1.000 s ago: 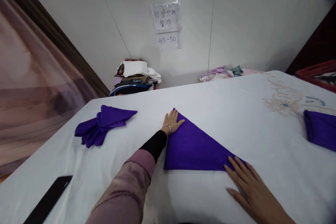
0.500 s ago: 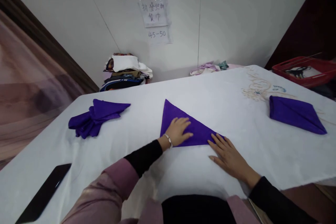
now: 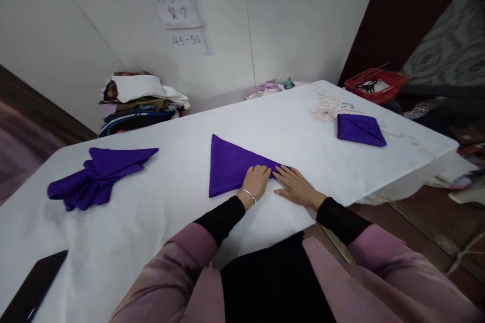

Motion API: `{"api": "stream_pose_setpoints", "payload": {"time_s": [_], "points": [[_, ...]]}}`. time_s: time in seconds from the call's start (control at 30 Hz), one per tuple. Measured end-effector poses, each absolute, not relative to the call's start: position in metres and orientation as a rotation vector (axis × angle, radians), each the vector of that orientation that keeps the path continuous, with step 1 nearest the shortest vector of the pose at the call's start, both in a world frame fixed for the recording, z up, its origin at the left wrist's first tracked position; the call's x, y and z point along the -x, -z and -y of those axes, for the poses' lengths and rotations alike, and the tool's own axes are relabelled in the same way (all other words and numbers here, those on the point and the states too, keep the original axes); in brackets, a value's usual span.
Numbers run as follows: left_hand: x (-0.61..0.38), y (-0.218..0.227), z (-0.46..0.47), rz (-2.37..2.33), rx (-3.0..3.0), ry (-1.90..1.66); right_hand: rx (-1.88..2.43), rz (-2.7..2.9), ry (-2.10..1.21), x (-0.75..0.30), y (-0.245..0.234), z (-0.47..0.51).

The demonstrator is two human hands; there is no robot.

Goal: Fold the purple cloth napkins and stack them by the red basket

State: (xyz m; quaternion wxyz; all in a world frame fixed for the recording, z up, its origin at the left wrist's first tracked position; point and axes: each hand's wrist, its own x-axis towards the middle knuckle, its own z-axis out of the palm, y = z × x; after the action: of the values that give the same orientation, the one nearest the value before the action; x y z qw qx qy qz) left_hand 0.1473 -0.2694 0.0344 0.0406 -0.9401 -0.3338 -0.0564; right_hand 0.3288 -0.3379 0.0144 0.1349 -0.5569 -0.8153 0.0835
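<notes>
We log both hands on the white table [image 3: 182,222], at its near edge. The left hand [image 3: 256,179] lies palm down on the lower right part of a purple napkin [image 3: 229,164], fingers stretched out and holding nothing; a thin bracelet [image 3: 248,194] sits on that wrist. The right hand [image 3: 297,187] lies flat just beside it, also spread and holding nothing, its fingertips on the napkin's right corner and its palm on the bare cloth. The two hands nearly touch at the fingertips.

The napkin is folded to a flat triangle in the middle of the table, one point aimed away from us and its long edge slanting down to the right under the hands.

To the left, well apart, lies a bunched purple cloth [image 3: 94,174]. At the far right of the table lies another purple napkin, folded flat [image 3: 359,130], next to an embroidered pattern. A dark phone [image 3: 30,287] lies at the near left corner. Behind the table we note a pile of folded clothes [image 3: 140,101], a paper notice [image 3: 178,5] on the wall and a red basket [image 3: 375,85].
</notes>
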Motion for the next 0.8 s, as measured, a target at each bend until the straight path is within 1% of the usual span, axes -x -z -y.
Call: {"api": "stream_pose_setpoints", "payload": {"time_s": [0.17,0.3,0.6,0.8], "points": [[-0.165,-0.034,0.268,1.060,2.863,0.096,1.585,2.279,-0.332,-0.331,-0.016,0.337],[-0.167,-0.032,0.269,1.110,2.840,0.116,1.566,2.258,-0.352,-0.334,-0.016,0.339],[-0.146,-0.032,0.295,1.137,2.925,0.219,1.344,2.292,-0.066,-0.340,-0.008,0.353],[-0.126,-0.029,0.314,1.160,2.998,0.369,1.281,2.344,0.018,-0.331,-0.013,0.370]]}}
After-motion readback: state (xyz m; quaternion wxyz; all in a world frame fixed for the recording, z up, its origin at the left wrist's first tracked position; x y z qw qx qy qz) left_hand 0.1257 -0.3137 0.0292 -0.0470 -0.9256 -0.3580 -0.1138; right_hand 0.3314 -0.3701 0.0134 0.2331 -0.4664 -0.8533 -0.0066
